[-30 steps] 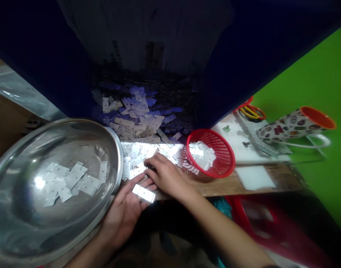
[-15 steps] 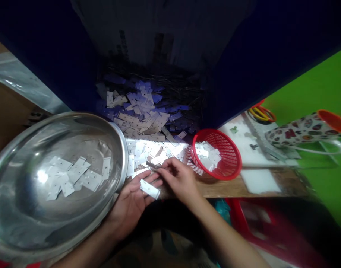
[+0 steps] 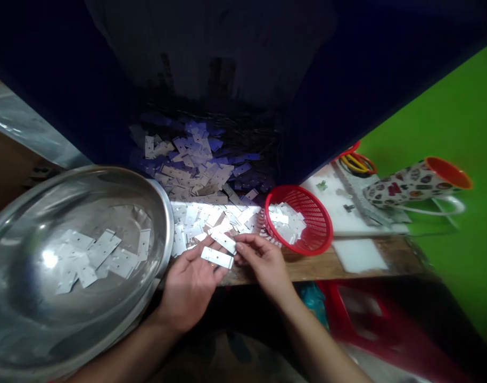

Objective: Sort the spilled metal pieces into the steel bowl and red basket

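My left hand [image 3: 189, 282] lies palm up at the table's front edge, fingers stretched out, with a small white rectangular plate [image 3: 216, 257] resting on its fingertips. My right hand [image 3: 263, 260] is beside it, fingers pinched on a second white plate [image 3: 224, 242] that it holds just above the first. Both hands sit at the near edge of a pile of white plates [image 3: 203, 197] spread over the table. A large steel bowl [image 3: 27, 330] with several plates inside is just left of my left hand.
A red plastic basket [image 3: 319, 226] holding more plates stands right of my right hand. Further right lie a white board [image 3: 358, 254], a patterned mug [image 3: 414, 183] on its side and coloured rings [image 3: 357, 162]. A dark blue screen [image 3: 366, 80] walls the back. A red stool [image 3: 366, 314] is below.
My right hand has left the pile and come back toward my left hand, now pinching a plate. The plate on my left fingers stays in place.
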Demonstrator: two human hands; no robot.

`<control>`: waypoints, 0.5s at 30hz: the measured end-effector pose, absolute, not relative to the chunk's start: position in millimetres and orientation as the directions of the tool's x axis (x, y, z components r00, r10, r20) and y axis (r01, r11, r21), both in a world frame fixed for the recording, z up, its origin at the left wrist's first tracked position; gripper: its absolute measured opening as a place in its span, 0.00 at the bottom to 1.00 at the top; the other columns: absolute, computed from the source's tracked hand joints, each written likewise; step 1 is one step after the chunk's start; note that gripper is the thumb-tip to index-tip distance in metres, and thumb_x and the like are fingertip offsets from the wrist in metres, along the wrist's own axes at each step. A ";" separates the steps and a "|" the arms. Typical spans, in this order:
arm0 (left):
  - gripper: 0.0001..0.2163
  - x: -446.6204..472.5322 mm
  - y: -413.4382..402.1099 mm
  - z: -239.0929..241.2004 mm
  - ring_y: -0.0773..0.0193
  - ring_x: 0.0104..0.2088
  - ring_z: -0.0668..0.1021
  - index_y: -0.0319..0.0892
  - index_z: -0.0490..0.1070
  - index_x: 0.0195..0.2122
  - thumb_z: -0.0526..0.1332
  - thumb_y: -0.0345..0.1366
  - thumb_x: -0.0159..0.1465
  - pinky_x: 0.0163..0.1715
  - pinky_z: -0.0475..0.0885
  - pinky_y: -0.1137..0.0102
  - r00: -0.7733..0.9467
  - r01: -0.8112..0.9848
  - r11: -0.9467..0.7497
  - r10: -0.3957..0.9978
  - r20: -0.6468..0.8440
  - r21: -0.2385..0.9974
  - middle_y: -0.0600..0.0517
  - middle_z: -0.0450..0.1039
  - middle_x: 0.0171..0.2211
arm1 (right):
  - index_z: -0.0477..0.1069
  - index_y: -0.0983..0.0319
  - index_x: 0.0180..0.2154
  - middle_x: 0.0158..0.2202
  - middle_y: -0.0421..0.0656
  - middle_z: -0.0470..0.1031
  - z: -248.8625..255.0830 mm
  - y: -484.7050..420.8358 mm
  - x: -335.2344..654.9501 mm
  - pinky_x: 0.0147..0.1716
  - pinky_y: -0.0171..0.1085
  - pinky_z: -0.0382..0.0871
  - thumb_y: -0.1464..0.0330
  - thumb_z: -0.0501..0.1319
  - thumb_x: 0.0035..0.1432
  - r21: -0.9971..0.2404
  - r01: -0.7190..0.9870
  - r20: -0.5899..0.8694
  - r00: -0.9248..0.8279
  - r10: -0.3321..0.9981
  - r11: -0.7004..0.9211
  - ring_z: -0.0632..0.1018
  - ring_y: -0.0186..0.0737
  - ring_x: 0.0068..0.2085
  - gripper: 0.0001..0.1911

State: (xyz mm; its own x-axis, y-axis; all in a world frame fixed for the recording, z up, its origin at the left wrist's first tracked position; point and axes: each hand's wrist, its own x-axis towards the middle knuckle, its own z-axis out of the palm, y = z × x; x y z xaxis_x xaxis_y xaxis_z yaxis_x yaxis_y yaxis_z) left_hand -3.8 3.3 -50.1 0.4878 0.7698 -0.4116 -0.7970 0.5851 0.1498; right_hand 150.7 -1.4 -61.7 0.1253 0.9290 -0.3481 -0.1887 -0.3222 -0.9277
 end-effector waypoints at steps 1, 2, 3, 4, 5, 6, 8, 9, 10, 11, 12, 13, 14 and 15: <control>0.24 -4.6 3.5 -50.8 0.54 0.64 0.61 0.42 0.53 0.65 0.50 0.36 0.67 0.64 0.51 0.54 0.482 -0.802 0.579 0.772 -0.415 0.146 0.44 0.61 0.63 | 0.75 0.63 0.38 0.25 0.38 0.75 -62.5 -1.8 150.3 0.27 0.32 0.69 0.60 0.69 0.47 -0.927 -0.187 -0.350 0.120 0.929 -0.325 0.74 0.32 0.25 0.17; 0.24 -5.3 3.6 -51.7 0.54 0.64 0.61 0.41 0.54 0.65 0.50 0.37 0.67 0.64 0.51 0.54 0.475 -0.807 0.573 0.774 -0.419 0.142 0.44 0.61 0.63 | 0.74 0.63 0.40 0.25 0.38 0.75 -63.5 -2.5 149.6 0.26 0.32 0.68 0.59 0.69 0.48 -0.925 -0.188 -0.355 0.111 0.928 -0.331 0.74 0.32 0.25 0.19; 0.24 -5.9 3.5 -52.7 0.54 0.64 0.61 0.41 0.54 0.65 0.50 0.38 0.68 0.64 0.51 0.54 0.469 -0.813 0.566 0.776 -0.422 0.137 0.45 0.60 0.63 | 0.72 0.63 0.41 0.26 0.38 0.74 -64.5 -3.5 148.6 0.24 0.32 0.67 0.59 0.69 0.48 -0.922 -0.188 -0.361 0.097 0.927 -0.340 0.74 0.32 0.24 0.20; 0.24 -6.3 3.3 -53.9 0.54 0.64 0.60 0.42 0.55 0.64 0.50 0.39 0.68 0.64 0.50 0.55 0.466 -0.817 0.562 0.777 -0.424 0.130 0.45 0.60 0.64 | 0.71 0.62 0.43 0.25 0.37 0.73 -65.4 -4.9 147.4 0.23 0.31 0.66 0.60 0.69 0.48 -0.919 -0.189 -0.367 0.080 0.927 -0.347 0.73 0.31 0.24 0.22; 0.24 -6.4 3.0 -55.1 0.55 0.64 0.60 0.43 0.55 0.64 0.50 0.40 0.68 0.65 0.50 0.55 0.461 -0.822 0.556 0.778 -0.426 0.127 0.46 0.60 0.64 | 0.69 0.62 0.44 0.25 0.36 0.72 -66.4 -6.3 145.9 0.23 0.31 0.65 0.61 0.69 0.48 -0.918 -0.191 -0.366 0.070 0.928 -0.348 0.72 0.31 0.23 0.22; 0.24 -6.5 2.7 -56.2 0.56 0.64 0.60 0.43 0.55 0.64 0.50 0.40 0.68 0.65 0.49 0.56 0.452 -0.826 0.550 0.779 -0.433 0.127 0.47 0.60 0.64 | 0.68 0.62 0.44 0.25 0.35 0.72 -67.2 -7.9 144.4 0.23 0.31 0.64 0.62 0.70 0.47 -0.919 -0.196 -0.360 0.069 0.931 -0.341 0.72 0.31 0.24 0.23; 0.24 -6.3 2.1 -58.0 0.58 0.64 0.61 0.44 0.55 0.64 0.50 0.40 0.67 0.65 0.47 0.58 0.439 -0.830 0.543 0.778 -0.450 0.130 0.47 0.60 0.64 | 0.68 0.61 0.44 0.26 0.35 0.72 -68.5 -10.4 141.2 0.26 0.31 0.64 0.64 0.70 0.47 -0.930 -0.212 -0.327 0.103 0.939 -0.300 0.72 0.31 0.25 0.23; 0.24 -6.2 1.8 -58.4 0.59 0.64 0.61 0.44 0.55 0.64 0.50 0.40 0.67 0.65 0.47 0.59 0.433 -0.832 0.539 0.778 -0.454 0.130 0.48 0.60 0.63 | 0.68 0.61 0.44 0.26 0.35 0.72 -69.0 -11.2 139.9 0.27 0.32 0.65 0.65 0.70 0.47 -0.935 -0.221 -0.309 0.126 0.943 -0.277 0.72 0.31 0.27 0.22; 0.24 -6.2 1.6 -58.5 0.59 0.64 0.61 0.44 0.55 0.65 0.49 0.40 0.68 0.66 0.46 0.60 0.429 -0.835 0.535 0.780 -0.455 0.130 0.48 0.60 0.64 | 0.68 0.62 0.43 0.27 0.36 0.72 -69.5 -11.7 138.7 0.28 0.32 0.65 0.65 0.70 0.47 -0.939 -0.226 -0.297 0.144 0.944 -0.261 0.72 0.31 0.27 0.22; 0.24 -6.2 1.4 -58.3 0.60 0.64 0.61 0.44 0.54 0.65 0.49 0.40 0.68 0.66 0.46 0.60 0.430 -0.836 0.533 0.781 -0.453 0.125 0.48 0.60 0.64 | 0.68 0.62 0.43 0.27 0.36 0.72 -70.0 -11.9 137.6 0.29 0.32 0.64 0.64 0.70 0.47 -0.940 -0.226 -0.294 0.153 0.944 -0.256 0.71 0.31 0.28 0.21; 0.24 -6.3 1.3 -57.9 0.60 0.64 0.61 0.43 0.53 0.65 0.48 0.40 0.68 0.66 0.46 0.61 0.433 -0.839 0.532 0.782 -0.448 0.118 0.48 0.60 0.64 | 0.67 0.62 0.42 0.26 0.36 0.72 -70.7 -11.8 136.6 0.28 0.32 0.64 0.64 0.69 0.48 -0.939 -0.223 -0.298 0.153 0.942 -0.261 0.71 0.31 0.27 0.21; 0.25 -6.3 1.1 -57.5 0.60 0.64 0.61 0.43 0.52 0.66 0.48 0.40 0.68 0.66 0.46 0.61 0.435 -0.841 0.529 0.784 -0.443 0.112 0.47 0.60 0.64 | 0.67 0.62 0.42 0.26 0.35 0.71 -71.4 -11.4 135.7 0.27 0.32 0.63 0.64 0.69 0.48 -0.937 -0.218 -0.307 0.148 0.940 -0.272 0.70 0.31 0.26 0.20; 0.25 -6.4 1.0 -57.0 0.60 0.64 0.61 0.42 0.52 0.66 0.47 0.40 0.68 0.66 0.46 0.60 0.433 -0.844 0.526 0.787 -0.440 0.110 0.47 0.59 0.64 | 0.66 0.61 0.42 0.26 0.35 0.71 -72.2 -11.0 134.7 0.25 0.31 0.61 0.64 0.69 0.48 -0.935 -0.214 -0.316 0.139 0.938 -0.284 0.70 0.31 0.25 0.20; 0.25 -6.3 0.9 -56.7 0.59 0.64 0.61 0.42 0.52 0.66 0.47 0.40 0.68 0.66 0.45 0.60 0.429 -0.845 0.523 0.788 -0.442 0.111 0.46 0.59 0.64 | 0.66 0.61 0.41 0.25 0.35 0.71 -73.0 -10.5 133.6 0.24 0.31 0.60 0.64 0.69 0.48 -0.932 -0.214 -0.324 0.132 0.937 -0.292 0.69 0.31 0.25 0.20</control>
State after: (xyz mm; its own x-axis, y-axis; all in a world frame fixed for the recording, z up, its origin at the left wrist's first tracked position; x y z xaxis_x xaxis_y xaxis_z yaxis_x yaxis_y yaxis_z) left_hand -6.3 0.9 -56.7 0.4289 0.7877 -0.4422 -0.8453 0.5226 0.1111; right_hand 133.6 -10.5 -73.0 0.1317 0.9369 -0.3239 -0.2143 -0.2921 -0.9321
